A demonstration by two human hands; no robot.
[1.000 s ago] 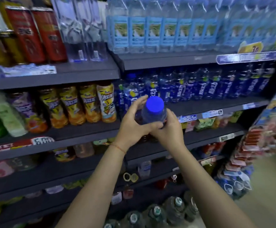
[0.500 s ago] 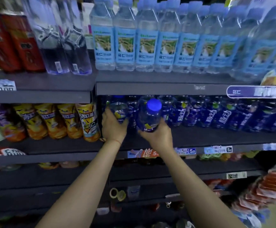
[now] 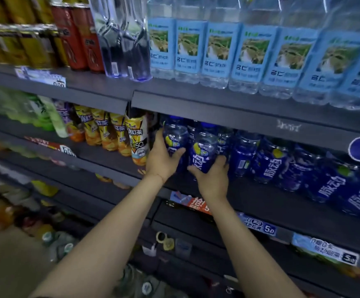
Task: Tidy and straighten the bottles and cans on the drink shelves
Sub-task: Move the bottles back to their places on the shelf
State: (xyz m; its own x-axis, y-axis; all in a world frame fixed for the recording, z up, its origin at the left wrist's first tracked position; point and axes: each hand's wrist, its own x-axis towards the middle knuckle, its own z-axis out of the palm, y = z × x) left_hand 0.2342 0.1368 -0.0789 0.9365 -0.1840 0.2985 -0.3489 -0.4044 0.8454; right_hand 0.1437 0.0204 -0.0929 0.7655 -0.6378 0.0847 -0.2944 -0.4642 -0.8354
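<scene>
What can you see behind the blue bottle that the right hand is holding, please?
Behind the blue bottle gripped by the right hand, the cap and shoulder of another blue bottle show. The dark shelf hides anything deeper.

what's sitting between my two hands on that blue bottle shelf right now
In the head view, one blue bottle stands between them, gripped by the right hand; the left hand grips its neighbour.

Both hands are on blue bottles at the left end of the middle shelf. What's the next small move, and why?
Probably ease the bottle in the right hand back into line, label forward. That bottle stands a bit ahead of the blue row to its right, while the left hand grips the end bottle beside the yellow tea bottle, steadying it.
</scene>
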